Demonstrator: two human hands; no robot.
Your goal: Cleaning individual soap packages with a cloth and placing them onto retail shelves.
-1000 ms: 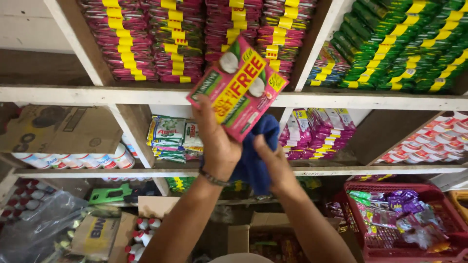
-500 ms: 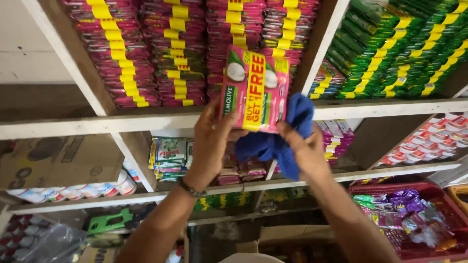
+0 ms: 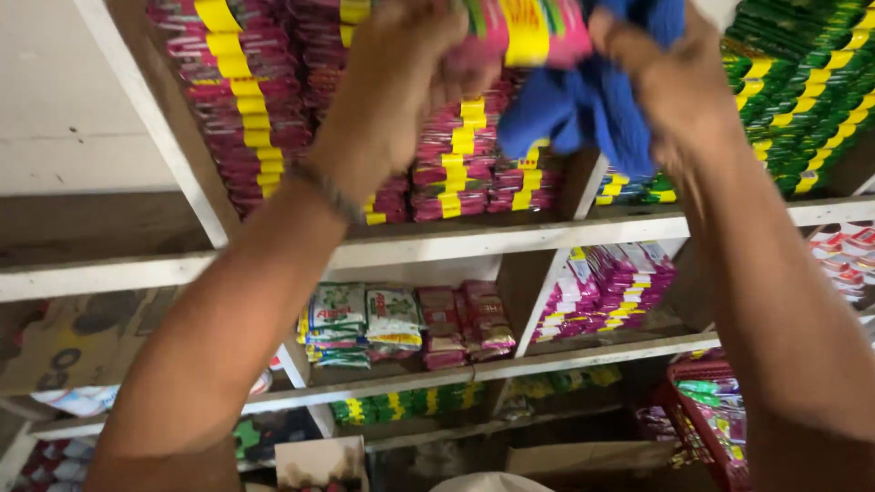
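Both arms are stretched up toward the top shelf here. The left hand (image 3: 401, 68) has its fingers wrapped around the lower part of a pink packet (image 3: 524, 32) with a yellow band, right at the top edge of the view, so only the bottom bit of it shows. The right hand (image 3: 674, 77) is just beside it, fingers bunched tight on a blue cloth (image 3: 583, 114) that hangs down between the two hands and presses against the packet's right side.

So the packet sits between the hands, closer to the left one, which is the one actually carrying it. Its long axis looks roughly upright, though I can't say for sure with most of it cut off. It's glossy, pink with yellow, same look as the stacked pink packets (image 3: 456, 173) directly behind it on the white shelf (image 3: 510, 239). Green and yellow packs (image 3: 802, 100) fill the next compartment to the right.
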